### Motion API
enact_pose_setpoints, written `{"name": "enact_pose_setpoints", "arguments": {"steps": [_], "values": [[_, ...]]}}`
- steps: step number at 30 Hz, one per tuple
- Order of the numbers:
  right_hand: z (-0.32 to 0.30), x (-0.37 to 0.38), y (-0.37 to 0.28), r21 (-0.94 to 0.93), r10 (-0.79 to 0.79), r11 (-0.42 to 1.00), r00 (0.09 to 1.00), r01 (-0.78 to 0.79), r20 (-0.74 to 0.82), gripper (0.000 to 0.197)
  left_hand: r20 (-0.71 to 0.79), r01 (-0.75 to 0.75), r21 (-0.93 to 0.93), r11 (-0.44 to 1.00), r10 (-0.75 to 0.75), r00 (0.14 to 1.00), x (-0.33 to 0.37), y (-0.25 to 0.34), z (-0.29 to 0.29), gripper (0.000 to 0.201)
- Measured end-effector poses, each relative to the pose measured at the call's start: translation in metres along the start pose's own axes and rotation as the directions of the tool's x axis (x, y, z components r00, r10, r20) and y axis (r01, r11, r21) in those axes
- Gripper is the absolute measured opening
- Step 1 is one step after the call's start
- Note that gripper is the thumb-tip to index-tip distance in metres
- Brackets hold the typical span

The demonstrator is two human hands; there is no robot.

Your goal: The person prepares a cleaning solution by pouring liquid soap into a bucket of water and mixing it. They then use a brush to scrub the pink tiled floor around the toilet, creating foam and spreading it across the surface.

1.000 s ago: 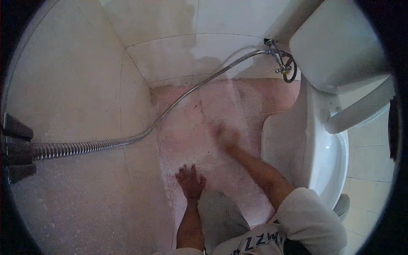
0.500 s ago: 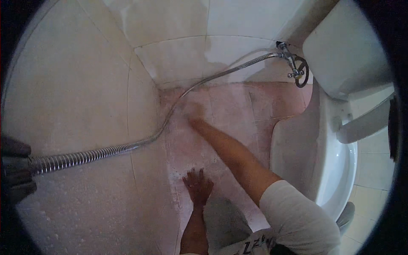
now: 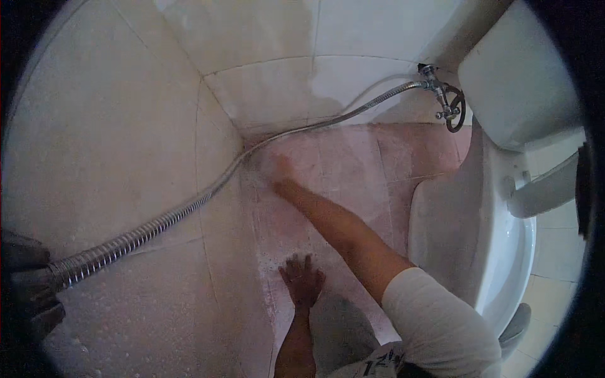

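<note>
My left hand (image 3: 301, 279) lies flat on the wet pinkish tiled floor (image 3: 340, 151), fingers spread, with nothing in it. Farther off, my right arm reaches across to the corner where floor and left wall meet. There my right hand (image 3: 279, 169) is smeared by motion, low over the tiles or touching them. Its fingers, and anything in them, cannot be made out. Just beyond that hand passes a ribbed metal shower hose (image 3: 170, 217). The hose runs from a chrome valve (image 3: 439, 94) on the far wall to a dark, lobed shape (image 3: 31, 286) at the left edge.
A white toilet (image 3: 450, 220) stands close on my right, with its tank (image 3: 520, 75) behind and its lid (image 3: 545, 186) raised. Beige wall tiles (image 3: 132, 126), spotted with droplets low down, rise on the left. A dark looped pipe (image 3: 462, 116) hangs beside the valve.
My right hand has shifted slightly left and remains blurred. The hose's left part now slopes more steeply. The whole view has shifted a little; my left hand stays flat on the floor.
</note>
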State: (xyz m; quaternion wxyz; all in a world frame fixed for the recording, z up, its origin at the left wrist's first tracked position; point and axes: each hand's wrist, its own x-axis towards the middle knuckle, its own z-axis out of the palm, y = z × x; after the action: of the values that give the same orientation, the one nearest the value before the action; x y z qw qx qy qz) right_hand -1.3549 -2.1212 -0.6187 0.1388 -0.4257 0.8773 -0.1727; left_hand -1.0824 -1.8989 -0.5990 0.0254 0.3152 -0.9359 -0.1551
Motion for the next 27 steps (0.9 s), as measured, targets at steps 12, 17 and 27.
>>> {"name": "enact_pose_setpoints", "arguments": {"steps": [12,17,27], "values": [[-0.053,-0.027,0.021,0.080,0.046,0.996,0.996,-0.040,-0.075,0.046,0.000,0.018,-0.020,1.000,-0.018,1.000,-0.008,-0.013,0.001,0.062],[-0.100,-0.093,0.140,-0.019,0.253,0.967,0.966,-0.252,0.054,0.049,-0.009,-0.003,-0.073,0.997,0.003,1.000,0.004,0.000,0.007,0.059],[-0.004,-0.143,0.130,-0.026,0.154,0.987,0.977,-0.160,-0.146,0.037,-0.007,-0.004,-0.071,0.997,0.003,1.000,0.003,0.007,0.014,0.059]]}}
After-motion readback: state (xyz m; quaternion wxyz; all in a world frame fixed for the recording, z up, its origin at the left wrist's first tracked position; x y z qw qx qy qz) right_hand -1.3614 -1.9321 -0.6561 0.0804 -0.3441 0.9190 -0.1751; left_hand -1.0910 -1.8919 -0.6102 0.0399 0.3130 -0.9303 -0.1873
